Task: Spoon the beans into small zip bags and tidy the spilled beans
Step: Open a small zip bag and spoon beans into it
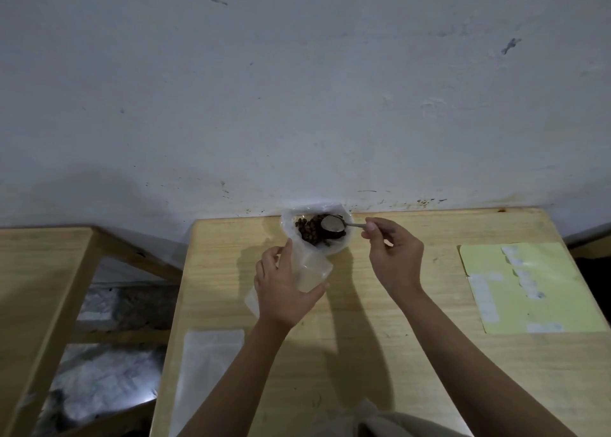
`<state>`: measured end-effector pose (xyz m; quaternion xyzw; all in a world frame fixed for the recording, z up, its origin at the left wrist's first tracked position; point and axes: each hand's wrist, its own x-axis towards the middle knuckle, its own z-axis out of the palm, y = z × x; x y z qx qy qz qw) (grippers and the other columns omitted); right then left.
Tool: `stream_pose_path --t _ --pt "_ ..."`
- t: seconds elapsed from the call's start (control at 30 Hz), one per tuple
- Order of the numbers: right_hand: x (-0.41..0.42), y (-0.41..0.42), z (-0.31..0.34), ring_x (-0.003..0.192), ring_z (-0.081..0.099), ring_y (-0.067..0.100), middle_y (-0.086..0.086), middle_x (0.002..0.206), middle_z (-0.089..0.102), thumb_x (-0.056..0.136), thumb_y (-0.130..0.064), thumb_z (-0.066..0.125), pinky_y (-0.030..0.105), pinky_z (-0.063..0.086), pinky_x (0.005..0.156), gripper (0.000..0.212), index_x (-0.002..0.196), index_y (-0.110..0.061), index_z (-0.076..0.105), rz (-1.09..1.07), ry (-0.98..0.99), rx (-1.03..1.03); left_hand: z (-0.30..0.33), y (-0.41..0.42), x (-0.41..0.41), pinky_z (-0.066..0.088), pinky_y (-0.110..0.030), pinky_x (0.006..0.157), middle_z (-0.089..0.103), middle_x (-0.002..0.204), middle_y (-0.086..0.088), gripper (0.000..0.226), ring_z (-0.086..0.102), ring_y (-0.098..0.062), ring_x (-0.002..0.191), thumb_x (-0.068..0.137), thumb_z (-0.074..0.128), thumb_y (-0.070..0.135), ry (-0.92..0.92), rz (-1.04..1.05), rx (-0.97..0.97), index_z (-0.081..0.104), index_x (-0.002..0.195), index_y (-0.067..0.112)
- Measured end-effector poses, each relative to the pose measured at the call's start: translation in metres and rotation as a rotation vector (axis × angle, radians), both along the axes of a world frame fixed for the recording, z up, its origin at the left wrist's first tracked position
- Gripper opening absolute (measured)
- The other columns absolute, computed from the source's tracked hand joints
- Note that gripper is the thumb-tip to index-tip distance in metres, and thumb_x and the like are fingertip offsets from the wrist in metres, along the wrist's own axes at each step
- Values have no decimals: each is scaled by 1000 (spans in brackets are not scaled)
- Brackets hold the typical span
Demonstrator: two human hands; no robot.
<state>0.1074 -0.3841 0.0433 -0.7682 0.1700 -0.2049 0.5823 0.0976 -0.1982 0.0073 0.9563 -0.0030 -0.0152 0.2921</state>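
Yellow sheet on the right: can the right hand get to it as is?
Probably yes: bare table lies between the right hand and the yellow sheet, but its grip holds the spoon.

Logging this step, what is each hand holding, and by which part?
Right hand pinches the spoon by its handle end; left hand grips the small zip bag around its side.

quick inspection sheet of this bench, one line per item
surface: light wooden table, against a wall
job's things: brown beans in a clear plastic bag; metal spoon over them; small clear zip bag
clutter: yellow sheet with white labels; flat white bag
grippers: left hand holds the zip bag; right hand pinches the spoon handle
cables: nothing seen
surroundings: stained white wall; second wooden table at left
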Motion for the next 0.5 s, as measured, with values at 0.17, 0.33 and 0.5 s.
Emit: stream_pose_path --t 0.17,0.33,0.5 --pt "7 17 -29 72 69 16 2 77 70 90 -10 60 11 51 60 13 94 -6 72 -26 74 -61 -3 3 0 34 -36 99 34 129 -2 104 34 -20 116 57 76 63 45 -2 -20 33 144 26" --pt "21 32 -52 74 70 24 4 71 71 89 -17 60 48 57 77 23 69 -27 67 -271 333 308 -4 3 1 34 -35 98 34 128 0 108 33 -17 115 51 57 77 67 -8 -36 33 143 27" --pt "24 30 -46 73 70 25 6 68 70 88 -15 62 49 57 77 22 67 -23 64 -385 387 480 -7 4 1 36 -37 97 37 126 -2 107 36 -19 113 51 56 77 49 -3 -46 36 142 25"
